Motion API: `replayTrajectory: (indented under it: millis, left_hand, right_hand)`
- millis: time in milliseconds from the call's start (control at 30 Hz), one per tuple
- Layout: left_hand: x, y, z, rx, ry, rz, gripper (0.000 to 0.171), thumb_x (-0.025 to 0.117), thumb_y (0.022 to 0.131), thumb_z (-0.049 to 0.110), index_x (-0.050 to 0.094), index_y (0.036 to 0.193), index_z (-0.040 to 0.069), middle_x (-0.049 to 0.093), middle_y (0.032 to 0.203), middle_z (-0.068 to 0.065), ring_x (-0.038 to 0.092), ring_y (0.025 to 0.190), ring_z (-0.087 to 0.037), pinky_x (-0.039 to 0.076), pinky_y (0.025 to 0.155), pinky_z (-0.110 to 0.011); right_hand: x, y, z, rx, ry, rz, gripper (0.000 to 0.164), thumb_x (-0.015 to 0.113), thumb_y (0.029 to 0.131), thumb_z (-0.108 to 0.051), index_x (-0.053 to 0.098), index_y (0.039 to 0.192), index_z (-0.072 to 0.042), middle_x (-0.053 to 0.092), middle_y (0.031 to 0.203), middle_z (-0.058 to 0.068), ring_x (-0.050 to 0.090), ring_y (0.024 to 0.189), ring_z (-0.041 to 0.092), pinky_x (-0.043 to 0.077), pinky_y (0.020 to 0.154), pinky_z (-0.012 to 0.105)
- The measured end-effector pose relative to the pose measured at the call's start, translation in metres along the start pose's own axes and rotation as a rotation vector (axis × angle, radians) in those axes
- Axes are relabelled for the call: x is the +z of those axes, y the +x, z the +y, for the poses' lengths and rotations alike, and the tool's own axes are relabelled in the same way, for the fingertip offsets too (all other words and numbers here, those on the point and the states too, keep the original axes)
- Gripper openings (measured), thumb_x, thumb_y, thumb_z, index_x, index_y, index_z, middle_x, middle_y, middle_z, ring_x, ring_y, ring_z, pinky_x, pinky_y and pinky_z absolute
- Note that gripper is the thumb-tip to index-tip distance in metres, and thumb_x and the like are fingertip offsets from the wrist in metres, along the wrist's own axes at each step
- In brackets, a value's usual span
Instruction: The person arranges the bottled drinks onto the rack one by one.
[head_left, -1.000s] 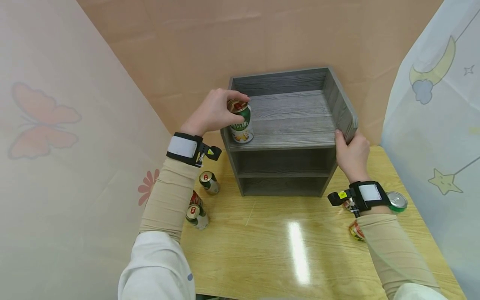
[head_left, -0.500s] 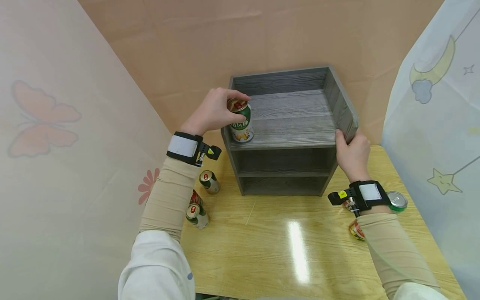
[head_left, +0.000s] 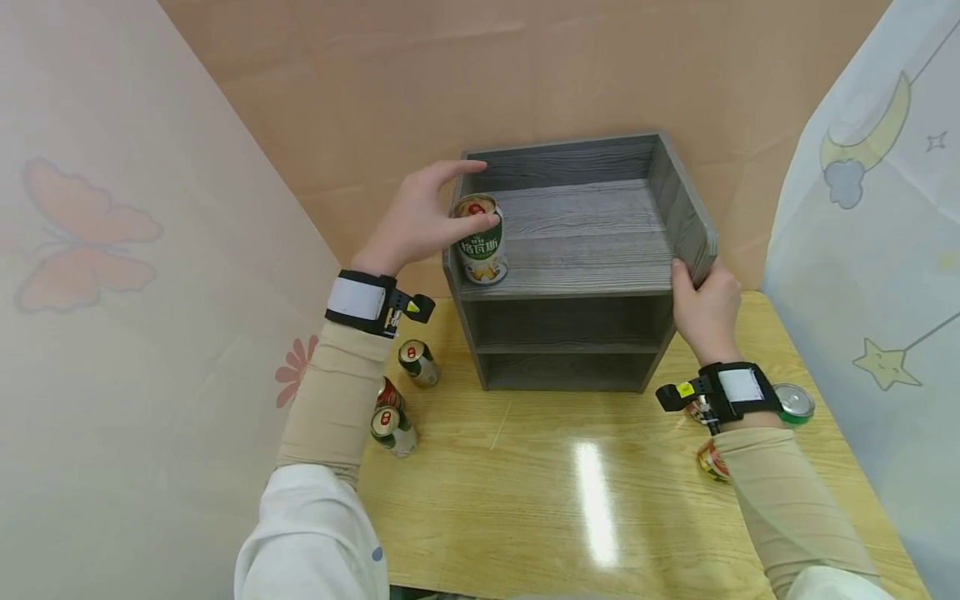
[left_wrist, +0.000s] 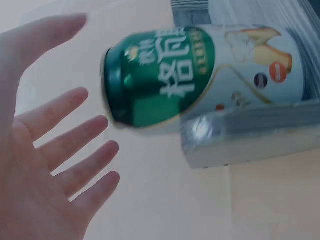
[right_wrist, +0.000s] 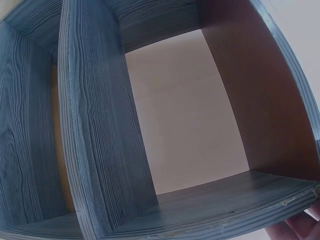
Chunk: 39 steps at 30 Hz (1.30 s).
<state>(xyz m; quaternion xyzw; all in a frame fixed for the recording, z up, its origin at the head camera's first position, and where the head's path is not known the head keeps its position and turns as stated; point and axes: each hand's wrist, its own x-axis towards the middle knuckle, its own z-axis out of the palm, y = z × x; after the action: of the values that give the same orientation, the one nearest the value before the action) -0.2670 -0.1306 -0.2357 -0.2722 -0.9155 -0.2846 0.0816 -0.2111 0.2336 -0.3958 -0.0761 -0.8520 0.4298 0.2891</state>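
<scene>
A green and white drink can (head_left: pixel 482 250) stands upright at the left front corner of the grey wooden shelf's (head_left: pixel 585 242) top board. My left hand (head_left: pixel 420 212) is spread beside and above it, thumb and fingers wide apart. In the left wrist view the fingers are clear of the can (left_wrist: pixel 160 75), which stands by the shelf's side panel (left_wrist: pixel 250 130). My right hand (head_left: pixel 705 308) grips the front edge of the shelf's right side, thumb on the inner face. Only its fingertips (right_wrist: pixel 300 225) show in the right wrist view, under the panel.
Left of the shelf, two green and white cans (head_left: pixel 418 363) and a red can (head_left: pixel 389 395) stand on the wooden table (head_left: pixel 525 500). To the right, a green can (head_left: pixel 793 403) and a yellow-red can (head_left: pixel 713 461) are partly behind my right arm. Patterned sheets hang on both sides.
My left hand has let go of the can, its fingers spreading and rising slightly up and to the left. The can stays on the top board. My right hand keeps its hold.
</scene>
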Motion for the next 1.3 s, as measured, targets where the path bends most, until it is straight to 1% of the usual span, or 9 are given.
replayTrajectory:
  millis: [67, 233, 400, 567, 700, 867, 933, 1167, 1300]
  left_hand:
    - [-0.005, -0.003, -0.003, -0.003, -0.016, 0.047, 0.067, 0.075, 0.091, 0.045, 0.053, 0.149, 0.020, 0.049, 0.152, 0.004, 0.038, 0.140, -0.007, 0.031, 0.111, -0.028]
    - [-0.017, -0.010, -0.009, -0.021, -0.019, 0.122, 0.058, 0.070, 0.096, 0.042, 0.055, 0.148, 0.021, 0.051, 0.150, 0.005, 0.040, 0.138, -0.005, 0.029, 0.111, -0.025]
    - [-0.026, -0.020, -0.019, -0.062, -0.021, 0.144, 0.054, 0.068, 0.099, 0.039, 0.055, 0.148, 0.023, 0.051, 0.149, 0.007, 0.042, 0.136, -0.007, 0.029, 0.111, -0.025]
    - [-0.030, -0.028, -0.033, -0.065, -0.004, 0.146, 0.050, 0.066, 0.100, 0.025, 0.055, 0.148, 0.016, 0.052, 0.149, -0.001, 0.045, 0.136, -0.018, 0.033, 0.112, -0.034]
    - [-0.030, -0.033, -0.045, -0.108, 0.015, 0.103, 0.049, 0.064, 0.101, 0.020, 0.054, 0.148, 0.011, 0.053, 0.148, -0.007, 0.047, 0.135, -0.028, 0.036, 0.111, -0.043]
    - [-0.022, -0.039, -0.066, -0.204, 0.047, -0.038, 0.052, 0.061, 0.100, 0.019, 0.051, 0.150, 0.010, 0.052, 0.148, -0.012, 0.047, 0.134, -0.035, 0.039, 0.108, -0.050]
    - [-0.016, -0.043, -0.076, -0.234, 0.040, -0.073, 0.052, 0.061, 0.099, 0.018, 0.051, 0.150, 0.010, 0.052, 0.147, -0.014, 0.048, 0.133, -0.037, 0.039, 0.107, -0.050]
    - [-0.002, -0.057, -0.107, -0.289, -0.011, -0.044, 0.048, 0.064, 0.098, 0.013, 0.056, 0.145, 0.006, 0.057, 0.141, -0.018, 0.053, 0.126, -0.040, 0.042, 0.104, -0.053]
    - [0.007, -0.063, -0.121, -0.329, 0.004, -0.075, 0.046, 0.065, 0.099, 0.017, 0.057, 0.143, 0.008, 0.058, 0.138, -0.019, 0.054, 0.125, -0.041, 0.042, 0.103, -0.054]
  right_hand:
    - [0.000, 0.000, -0.001, -0.007, 0.000, 0.006, 0.041, 0.055, 0.103, -0.032, 0.062, 0.107, 0.008, 0.060, 0.088, 0.018, 0.049, 0.073, 0.023, 0.033, 0.060, 0.028]
    - [-0.001, 0.001, -0.002, -0.022, 0.005, 0.019, 0.040, 0.056, 0.102, -0.031, 0.063, 0.105, 0.008, 0.059, 0.085, 0.018, 0.047, 0.071, 0.020, 0.032, 0.059, 0.028]
    - [-0.001, 0.001, -0.002, -0.015, 0.010, 0.016, 0.040, 0.056, 0.102, -0.031, 0.063, 0.106, 0.009, 0.060, 0.087, 0.018, 0.048, 0.072, 0.019, 0.033, 0.060, 0.028]
    - [-0.001, 0.000, -0.002, -0.009, 0.015, 0.019, 0.041, 0.057, 0.102, -0.032, 0.064, 0.108, 0.008, 0.062, 0.090, 0.018, 0.048, 0.074, 0.018, 0.034, 0.062, 0.028]
    - [-0.001, 0.000, -0.002, -0.012, 0.016, 0.022, 0.042, 0.057, 0.102, -0.032, 0.063, 0.107, 0.009, 0.062, 0.089, 0.019, 0.047, 0.074, 0.019, 0.033, 0.062, 0.030]
    - [-0.001, 0.000, -0.002, -0.001, 0.016, 0.026, 0.040, 0.056, 0.102, -0.032, 0.061, 0.104, 0.008, 0.058, 0.086, 0.018, 0.047, 0.073, 0.022, 0.032, 0.060, 0.031]
    - [-0.001, 0.001, -0.001, 0.002, 0.013, 0.027, 0.039, 0.056, 0.102, -0.031, 0.061, 0.104, 0.007, 0.058, 0.087, 0.018, 0.047, 0.074, 0.023, 0.032, 0.061, 0.030]
    - [0.000, 0.000, -0.001, 0.006, 0.016, 0.021, 0.042, 0.056, 0.102, -0.031, 0.062, 0.107, 0.010, 0.062, 0.092, 0.020, 0.048, 0.077, 0.022, 0.033, 0.063, 0.032]
    - [0.000, 0.001, -0.001, 0.001, 0.017, 0.023, 0.041, 0.055, 0.102, -0.032, 0.061, 0.104, 0.009, 0.059, 0.088, 0.019, 0.047, 0.076, 0.024, 0.032, 0.062, 0.032]
